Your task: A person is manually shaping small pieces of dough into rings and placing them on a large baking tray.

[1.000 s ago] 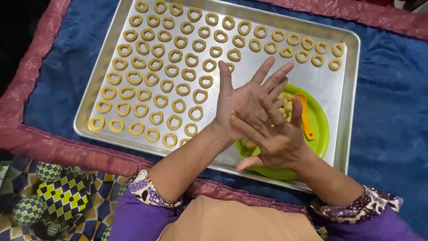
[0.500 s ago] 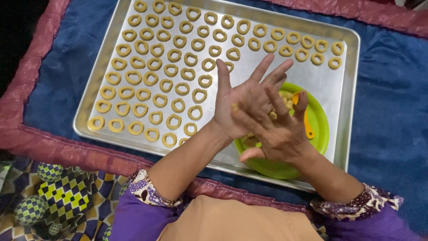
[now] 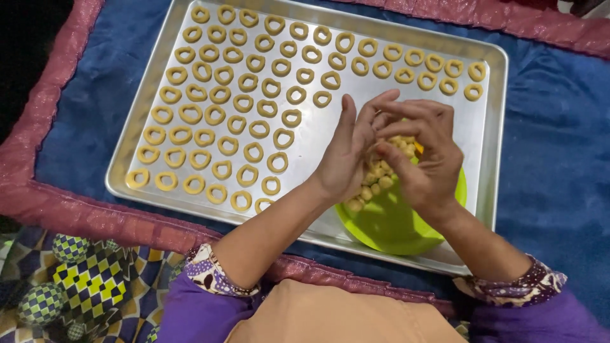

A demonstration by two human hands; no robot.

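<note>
Item — rectangular silver metal baking tray (image 3: 489, 190), lying on a dark blue cloth (image 3: 553, 140) with a pink-red border (image 3: 76, 213).

Contents, done: rows of small pale-yellow dough rings (image 3: 216, 114) fill the left half of the tray and run in a thinner band along the far edge to the right corner. By judgement the shaping is well past halfway.

Contents, left: the bare metal at centre and right, from the hands out to the right rim, holds no rings. A round lime-green plastic plate (image 3: 394, 228) sits on the tray at near right, carrying a heap of small yellow dough lumps (image 3: 375, 181) not yet formed.

Hands: left hand (image 3: 346, 155) and right hand (image 3: 422, 159) meet above the plate's far edge, fingertips drawn together. Grip — both seem pinched on a bit of dough between them, but the piece itself is covered by the fingers, so I cannot tell for certain.

Obscured: much of the plate and lump heap lies under the hands; an orange object on the plate shows only as a sliver. Purple patterned sleeves (image 3: 210, 279) are cut off at the near edge, as is a chequered fabric (image 3: 76, 286) at near left.
</note>
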